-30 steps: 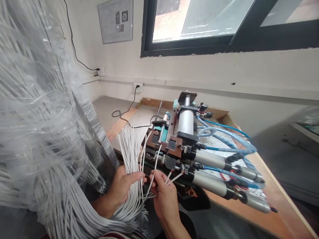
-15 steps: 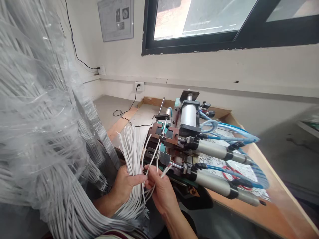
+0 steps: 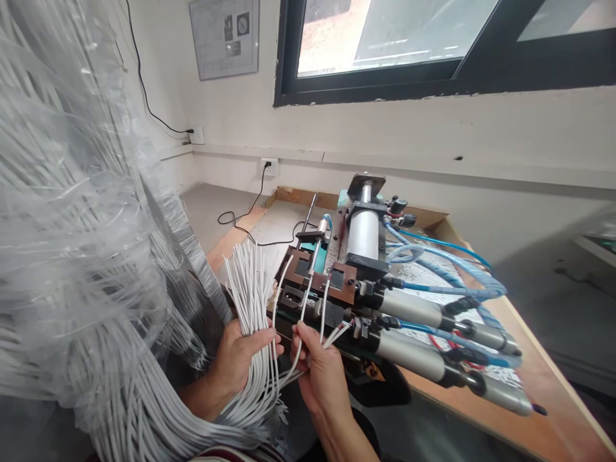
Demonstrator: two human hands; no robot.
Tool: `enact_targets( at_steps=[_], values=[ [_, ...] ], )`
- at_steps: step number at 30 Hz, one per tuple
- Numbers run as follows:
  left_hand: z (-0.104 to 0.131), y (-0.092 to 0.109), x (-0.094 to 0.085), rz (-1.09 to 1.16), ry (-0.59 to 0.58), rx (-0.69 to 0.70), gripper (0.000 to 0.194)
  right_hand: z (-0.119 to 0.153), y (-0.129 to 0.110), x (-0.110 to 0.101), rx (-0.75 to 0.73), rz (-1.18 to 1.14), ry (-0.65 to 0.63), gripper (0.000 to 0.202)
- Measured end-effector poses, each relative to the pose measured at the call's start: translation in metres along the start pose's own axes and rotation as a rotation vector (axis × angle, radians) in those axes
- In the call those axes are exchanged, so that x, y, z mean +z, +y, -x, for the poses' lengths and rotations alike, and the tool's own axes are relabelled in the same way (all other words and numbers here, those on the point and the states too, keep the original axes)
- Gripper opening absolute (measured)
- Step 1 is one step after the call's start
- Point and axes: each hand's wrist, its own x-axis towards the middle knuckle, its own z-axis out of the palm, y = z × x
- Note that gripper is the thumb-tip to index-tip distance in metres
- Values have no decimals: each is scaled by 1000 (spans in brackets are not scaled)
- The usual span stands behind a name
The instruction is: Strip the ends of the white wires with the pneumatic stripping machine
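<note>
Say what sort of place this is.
Likely a cable workshop: a plastic-wrapped bundle of pale cables, a machine with metal cylinders and blue hoses on a bench, and cable ends in the left hand.

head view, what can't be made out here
All in the head view:
Left hand: palm hidden by the bundle.
Bundle: exact count lost, its strands hide one another.
Loose wires: partly hidden by the right hand holding them.
Framed sheet: print too small and blurred.
Window: cut off by the top edge.
</note>
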Motion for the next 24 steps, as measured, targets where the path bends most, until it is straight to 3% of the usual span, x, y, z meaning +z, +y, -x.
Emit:
enact_targets(
  at_steps=[4, 9, 14, 17, 20, 24],
  values=[
    [2, -1, 0, -21, -8, 5, 18, -3, -1, 1, 15, -18, -32, 25],
    [3, -7, -1, -139, -113, 31, 8, -3, -1, 6, 49, 0, -215, 32],
    [4, -8, -3, -237, -211, 75, 9, 4, 5, 2, -86, 60, -134, 29],
    [3, -7, -4, -178, -150, 21, 9, 5, 10, -8, -168, 133, -116, 28],
    [3, -7, -5, -112, -64, -70, 23, 2, 14, -17, -212, 187, -90, 30],
    [4, -7, -6, -99, -45, -58, 25, -3, 17, -19, -228, 180, -72, 31]
  ],
)
